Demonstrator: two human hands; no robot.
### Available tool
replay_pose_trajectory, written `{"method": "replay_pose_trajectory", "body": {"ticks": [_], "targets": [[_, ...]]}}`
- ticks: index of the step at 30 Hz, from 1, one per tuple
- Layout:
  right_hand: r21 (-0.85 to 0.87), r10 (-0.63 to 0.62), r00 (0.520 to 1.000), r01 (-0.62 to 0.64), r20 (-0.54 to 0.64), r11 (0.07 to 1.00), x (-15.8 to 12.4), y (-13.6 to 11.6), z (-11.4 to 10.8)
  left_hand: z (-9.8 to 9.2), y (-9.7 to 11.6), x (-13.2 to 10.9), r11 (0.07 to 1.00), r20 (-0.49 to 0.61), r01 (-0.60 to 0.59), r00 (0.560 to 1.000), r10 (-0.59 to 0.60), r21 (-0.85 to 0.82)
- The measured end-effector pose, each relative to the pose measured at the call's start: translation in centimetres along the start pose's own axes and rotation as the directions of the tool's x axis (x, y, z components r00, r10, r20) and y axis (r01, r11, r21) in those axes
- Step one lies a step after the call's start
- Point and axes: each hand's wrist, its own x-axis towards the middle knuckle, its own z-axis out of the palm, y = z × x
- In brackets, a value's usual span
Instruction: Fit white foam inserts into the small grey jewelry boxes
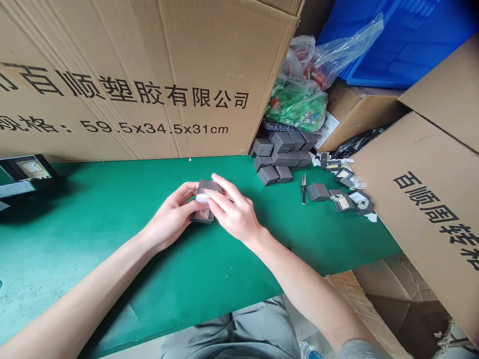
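A small dark grey gift box (pixel 204 216) sits between my hands above the green mat (pixel 93 264), its lid partly open and a white piece (pixel 201 197) showing at the opening. My left hand (pixel 170 215) grips it from the left side. My right hand (pixel 234 209) lies over its top right, fingers pressing on it, and hides part of the box. Right of my hands, a pair of metal tweezers (pixel 304 188) lies on the mat, near several stacked grey boxes (pixel 281 154) and several open boxes (pixel 342 202).
A large printed cardboard carton (pixel 112 85) stands along the mat's far edge. Another carton (pixel 422 214) leans in at the right. Plastic bags (pixel 297 102) and a blue crate (pixel 396 45) lie behind. An open dark box (pixel 28 168) sits at the left edge.
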Motion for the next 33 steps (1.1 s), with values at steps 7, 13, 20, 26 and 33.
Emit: {"method": "replay_pose_trajectory", "body": {"ticks": [7, 13, 20, 26, 33], "targets": [[-0.026, -0.011, 1.000, 0.012, 0.023, 1.000, 0.0, -0.2, -0.1, 0.2, -0.2, 0.0, 0.997, -0.008, -0.027, 1.000, 0.028, 0.074], [-0.042, -0.048, 0.998, 0.050, 0.036, 0.998, 0.1, -0.3, -0.2, -0.1, -0.7, 0.2, 0.997, -0.022, -0.057, 0.998, 0.059, 0.060], [-0.009, -0.013, 0.997, 0.014, 0.080, 1.000, 0.5, -0.8, -0.5, 0.0, -0.4, 0.1, 0.985, -0.032, -0.109, 0.993, 0.115, 0.135], [-0.101, 0.018, 0.998, -0.011, 0.064, 0.995, 0.7, -1.5, -0.5, 0.1, -0.7, 0.0, 0.968, -0.061, -0.133, 0.987, 0.149, 0.213], [-0.114, -0.063, 0.993, 0.074, 0.101, 0.991, 0.9, -1.4, -0.3, -1.0, -1.4, 0.2, 0.880, -0.090, -0.216, 0.956, 0.278, 0.424]]}}
